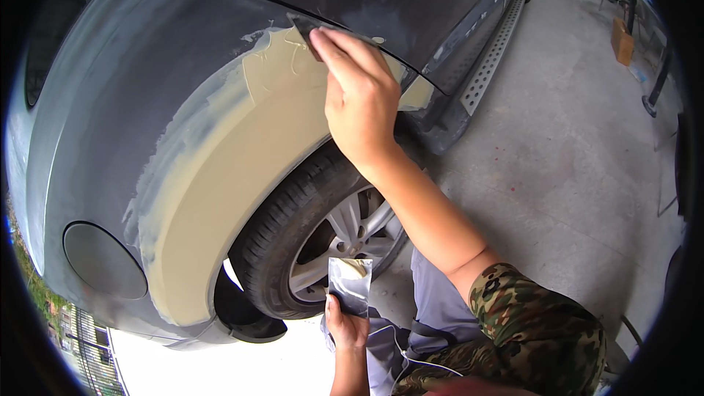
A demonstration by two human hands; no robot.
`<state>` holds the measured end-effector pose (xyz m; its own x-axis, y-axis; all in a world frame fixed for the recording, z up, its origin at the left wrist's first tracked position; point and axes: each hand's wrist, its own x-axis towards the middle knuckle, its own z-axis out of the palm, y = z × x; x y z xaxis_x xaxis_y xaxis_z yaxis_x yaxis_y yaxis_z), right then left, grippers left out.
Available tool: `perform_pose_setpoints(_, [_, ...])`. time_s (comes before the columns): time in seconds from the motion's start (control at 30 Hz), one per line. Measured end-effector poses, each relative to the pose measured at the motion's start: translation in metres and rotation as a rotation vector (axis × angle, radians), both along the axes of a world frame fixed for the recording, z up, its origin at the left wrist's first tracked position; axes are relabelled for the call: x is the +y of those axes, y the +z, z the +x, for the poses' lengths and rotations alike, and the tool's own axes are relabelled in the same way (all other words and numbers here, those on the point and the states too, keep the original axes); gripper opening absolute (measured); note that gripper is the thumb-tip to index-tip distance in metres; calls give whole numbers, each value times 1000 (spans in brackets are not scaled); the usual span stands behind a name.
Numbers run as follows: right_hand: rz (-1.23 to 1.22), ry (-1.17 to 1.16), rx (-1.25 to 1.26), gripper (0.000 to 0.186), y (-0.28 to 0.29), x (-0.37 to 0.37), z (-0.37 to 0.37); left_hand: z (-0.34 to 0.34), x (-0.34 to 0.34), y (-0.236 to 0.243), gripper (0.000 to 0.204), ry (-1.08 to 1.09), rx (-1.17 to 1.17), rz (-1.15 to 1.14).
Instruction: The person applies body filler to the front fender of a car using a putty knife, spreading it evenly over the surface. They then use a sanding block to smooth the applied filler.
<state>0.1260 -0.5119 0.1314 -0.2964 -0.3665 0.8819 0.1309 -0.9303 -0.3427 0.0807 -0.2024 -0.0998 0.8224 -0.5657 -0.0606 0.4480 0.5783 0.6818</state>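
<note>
Right hand (361, 95) has a dark scraper (303, 34) pinched, putty band (220, 158) curving off down-left; left hand (347, 328), farther from it, grips a plate (349, 290).

Floor (543, 125): grey, reddish specks | on it: dark car (95, 139), brown box (622, 42) at far right
</note>
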Motion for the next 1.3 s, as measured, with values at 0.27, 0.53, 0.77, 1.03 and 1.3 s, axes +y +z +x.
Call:
perform_pose_setpoints(0.27, [-45,100,139,42,-26,20,-3,1,5,-2,59,-27,-9,1])
perform_pose_setpoints(0.53, [38,70,20,36,-38,-11,-18,-3,5,-2,60,-29,1,12])
perform_pose_setpoints(0.77, [18,109,134,44,-58,2,-5,-1,5,-5,59,-38,-14,18])
perform_pose_setpoints(1.03, [39,64,34,39,-54,-21,-6,-4,-3,1,60,-65,-16,11])
perform_pose_setpoints(1.3, [11,119,88,44,-84,-3,-7,-1,-7,-1,60,-57,-10,27])
